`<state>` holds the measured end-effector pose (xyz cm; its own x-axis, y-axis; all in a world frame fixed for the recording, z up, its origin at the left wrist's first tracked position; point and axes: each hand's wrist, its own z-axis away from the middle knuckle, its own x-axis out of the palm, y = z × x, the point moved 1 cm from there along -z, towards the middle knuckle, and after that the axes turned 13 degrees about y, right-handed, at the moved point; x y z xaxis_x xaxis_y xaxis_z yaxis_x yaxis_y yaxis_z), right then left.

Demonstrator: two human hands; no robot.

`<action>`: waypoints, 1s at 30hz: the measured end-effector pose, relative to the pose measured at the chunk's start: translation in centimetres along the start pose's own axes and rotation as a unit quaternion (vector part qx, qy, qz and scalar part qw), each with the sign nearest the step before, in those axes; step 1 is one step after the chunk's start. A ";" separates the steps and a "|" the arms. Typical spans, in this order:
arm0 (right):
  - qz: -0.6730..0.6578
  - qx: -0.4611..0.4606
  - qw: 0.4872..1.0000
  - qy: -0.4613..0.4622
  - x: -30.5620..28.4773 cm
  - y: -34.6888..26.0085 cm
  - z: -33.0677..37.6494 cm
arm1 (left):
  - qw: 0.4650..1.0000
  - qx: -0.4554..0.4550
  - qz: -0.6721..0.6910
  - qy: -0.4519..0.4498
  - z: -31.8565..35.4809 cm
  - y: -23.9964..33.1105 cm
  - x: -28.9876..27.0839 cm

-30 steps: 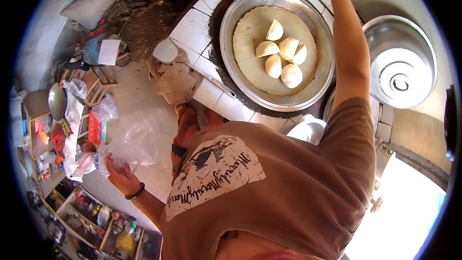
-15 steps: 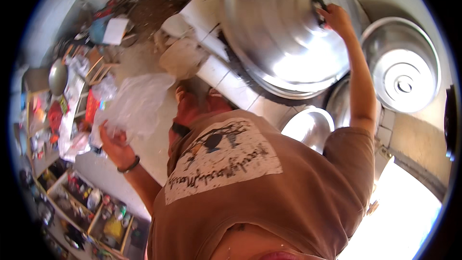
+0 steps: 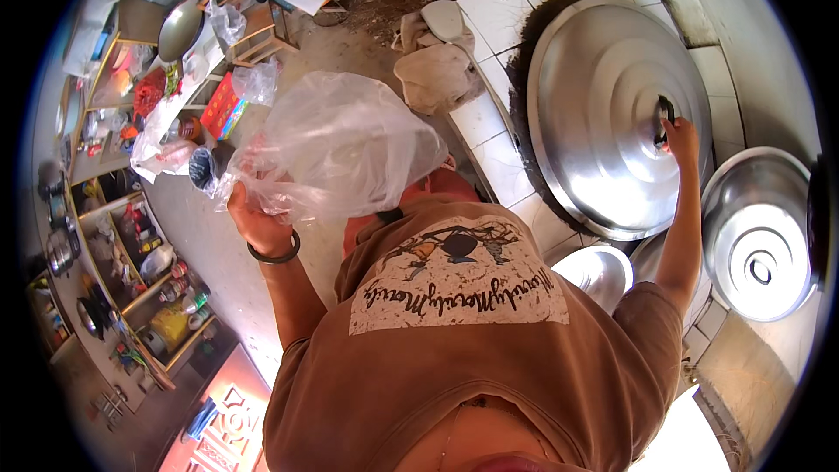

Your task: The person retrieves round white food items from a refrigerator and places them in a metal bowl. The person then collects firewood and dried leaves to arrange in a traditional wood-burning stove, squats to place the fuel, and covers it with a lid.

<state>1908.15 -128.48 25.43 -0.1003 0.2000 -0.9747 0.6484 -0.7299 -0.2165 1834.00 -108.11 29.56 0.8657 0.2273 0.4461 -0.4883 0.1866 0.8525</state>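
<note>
My right hand [image 3: 682, 142] is closed round the dark handle [image 3: 665, 119] of a very large round metal lid [image 3: 585, 96]. The lid lies over a blackened round opening in a white-tiled stove top [image 3: 498, 21], and what is under it is hidden. On the other side, my left hand [image 3: 260, 225] grips the edge of a big clear plastic bag [image 3: 341, 140]. The bag hangs puffed out in front of my legs, and the fingertips show partly through it.
Beside the stove, another round metal lid [image 3: 743, 288] leans against the wall. A shiny metal basin [image 3: 603, 273] is near my right side. Cloths [image 3: 437, 77] lie at the stove's edge. Cluttered shelves [image 3: 131, 240] and a wok [image 3: 180, 30] stand at the left.
The large lid has gone from raised, close to me, down onto the stove, my right hand still on its handle. The bag in my left hand has come up and spread wider. My view has shifted.
</note>
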 end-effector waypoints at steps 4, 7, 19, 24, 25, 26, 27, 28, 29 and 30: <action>0.041 0.010 0.999 0.001 1.5 1.0 0.4 | 0.999 0.028 -0.016 0.032 0.0 1.0 -0.4; 0.064 0.020 0.998 0.005 2.7 0.8 0.3 | 1.000 0.016 -0.008 -0.014 -1.9 2.0 -2.7; 0.140 0.159 0.972 0.098 5.3 -3.8 0.7 | 0.994 -0.012 -0.104 0.034 -17.4 7.6 -10.7; 0.110 -0.046 0.924 0.364 6.0 -20.9 3.0 | 0.990 -0.109 -0.063 0.060 -26.0 6.8 -17.4; -0.069 -0.024 0.954 0.291 8.7 -27.6 3.1 | 0.989 -0.090 -0.104 0.047 -26.6 7.9 -17.8; -0.168 -0.125 0.941 0.266 10.9 -37.5 4.3 | 0.987 -0.068 -0.139 0.045 -26.8 8.7 -18.3; -0.235 -0.160 0.939 0.192 10.4 -47.2 7.1 | 0.983 -0.050 -0.174 0.035 -27.5 9.6 -18.2; -0.220 -0.225 0.931 0.185 9.7 -53.2 9.2 | 0.975 -0.060 -0.211 -0.040 -29.0 10.1 -17.6; -0.229 -0.257 0.925 0.161 9.9 -58.7 11.5 | 0.960 -0.065 -0.249 -0.112 -31.0 10.2 -17.8; -0.231 -0.322 0.909 0.126 10.4 -62.7 12.5 | 0.928 -0.053 -0.338 -0.148 -33.2 8.6 -19.8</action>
<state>1857.04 -88.79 28.12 -0.3508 0.5913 -0.7262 0.8969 -0.0110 -0.4422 1808.94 -79.26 19.01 0.9628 -0.2455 -0.1127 0.1835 0.2881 0.9399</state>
